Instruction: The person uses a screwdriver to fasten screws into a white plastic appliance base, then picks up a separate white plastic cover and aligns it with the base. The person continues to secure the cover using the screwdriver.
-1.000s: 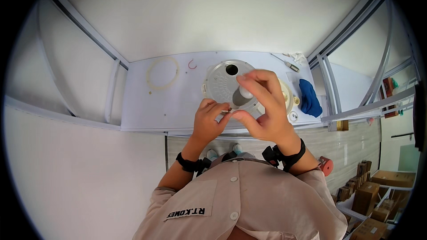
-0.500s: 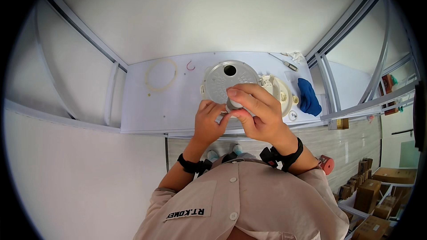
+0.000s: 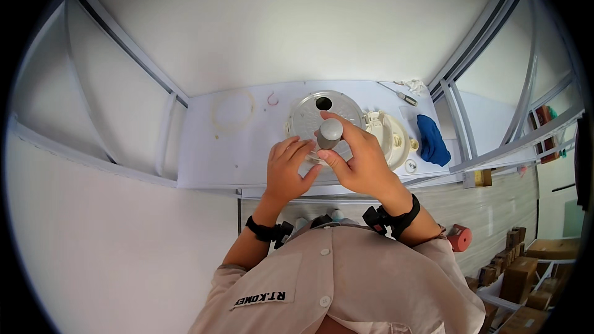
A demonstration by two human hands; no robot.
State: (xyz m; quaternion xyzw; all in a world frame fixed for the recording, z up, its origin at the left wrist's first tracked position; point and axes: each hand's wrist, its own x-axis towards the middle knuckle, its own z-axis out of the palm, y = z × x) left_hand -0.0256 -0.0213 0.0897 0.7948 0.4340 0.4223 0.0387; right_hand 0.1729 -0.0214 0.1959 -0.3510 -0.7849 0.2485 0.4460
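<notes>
My right hand [image 3: 366, 159] pinches the grey cylinder [image 3: 331, 130] over the metal disc [image 3: 307, 116]; my left hand [image 3: 286, 171], at the cylinder's 8 o'clock, is loosely parted, seemingly empty. A fingertip slip could drop it.

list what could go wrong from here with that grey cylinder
The grey cylinder sits between the thumb and fingers of the right hand, so it could slip and knock the silver disc below. The small round piece lies close to the near edge of the table; a stray brush might send it to the floor.
</notes>
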